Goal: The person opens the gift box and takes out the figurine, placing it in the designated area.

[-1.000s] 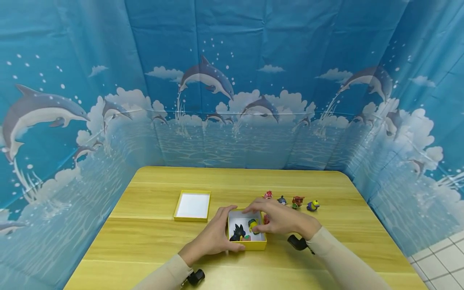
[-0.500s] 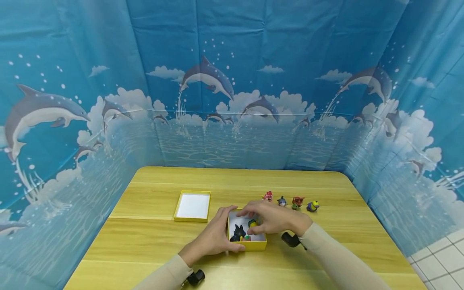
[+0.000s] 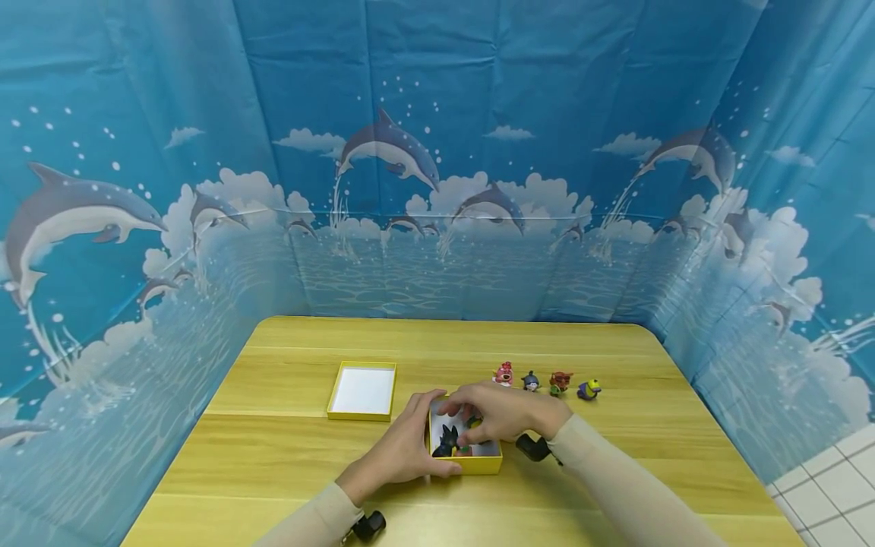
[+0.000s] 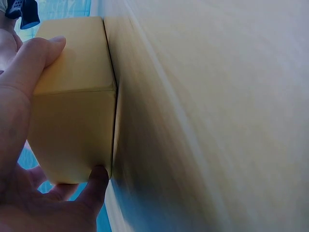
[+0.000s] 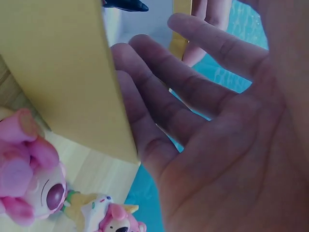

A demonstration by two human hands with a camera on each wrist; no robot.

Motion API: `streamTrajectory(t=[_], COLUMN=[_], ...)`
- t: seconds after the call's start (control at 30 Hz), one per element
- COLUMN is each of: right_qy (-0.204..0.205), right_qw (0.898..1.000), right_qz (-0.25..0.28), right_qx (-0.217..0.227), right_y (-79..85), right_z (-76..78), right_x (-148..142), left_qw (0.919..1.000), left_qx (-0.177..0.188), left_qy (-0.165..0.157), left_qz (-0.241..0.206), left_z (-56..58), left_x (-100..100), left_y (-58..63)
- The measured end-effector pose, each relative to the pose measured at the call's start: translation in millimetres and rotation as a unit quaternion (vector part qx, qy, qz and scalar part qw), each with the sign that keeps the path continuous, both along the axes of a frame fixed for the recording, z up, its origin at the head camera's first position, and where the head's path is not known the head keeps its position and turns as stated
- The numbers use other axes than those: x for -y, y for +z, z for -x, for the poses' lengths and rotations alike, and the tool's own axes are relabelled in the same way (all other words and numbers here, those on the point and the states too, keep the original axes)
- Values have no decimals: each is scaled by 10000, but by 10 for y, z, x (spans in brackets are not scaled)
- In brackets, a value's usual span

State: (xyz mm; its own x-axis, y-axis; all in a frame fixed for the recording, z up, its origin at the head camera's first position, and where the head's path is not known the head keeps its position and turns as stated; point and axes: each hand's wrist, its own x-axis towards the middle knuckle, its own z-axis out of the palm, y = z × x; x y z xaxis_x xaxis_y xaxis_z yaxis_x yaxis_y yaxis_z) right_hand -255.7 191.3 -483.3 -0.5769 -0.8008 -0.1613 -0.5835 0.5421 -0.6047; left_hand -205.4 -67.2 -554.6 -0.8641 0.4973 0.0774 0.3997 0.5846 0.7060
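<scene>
Yellow box (image 3: 478,465) is sitting upright on the wooden table (image 3: 273,456), and our left hand (image 3: 403,448) is gripping it, thumb lying along the near wall and fingers bending round the left side. Our right hand (image 3: 502,412) is hanging over the right side, its fingers slightly apart, gently bent and dipping past the rim; in the right wrist view we are seeing nothing held between them. Inside, a black figure (image 3: 446,442) is sitting toward the near left corner beside a smaller toy (image 3: 465,451), while a yellow-and-green figure (image 3: 474,420) is partly hiding under the right hand. We are judging that such close spacing is inviting a knock: a thumb dropping carelessly could be toppling the black one. Leaning hard on the rim could be tilting the box, should the left grip be slackening. Just outside, a pink figure (image 5: 29,169) is risking a bump from any sideways sweep.
</scene>
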Motion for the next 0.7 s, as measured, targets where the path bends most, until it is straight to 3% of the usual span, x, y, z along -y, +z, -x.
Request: streamTrajectory(t=[0.7], right_qy=[124], right_qw=[9983], right_qz=[-356], right_qx=[441], right_y=[-47], right_z=[30], right_x=[212], left_qw=[10000], left_qx=[74], left_qy=[-1], left_qz=[-37], left_z=[-1], left_x=[11], left_y=[-6])
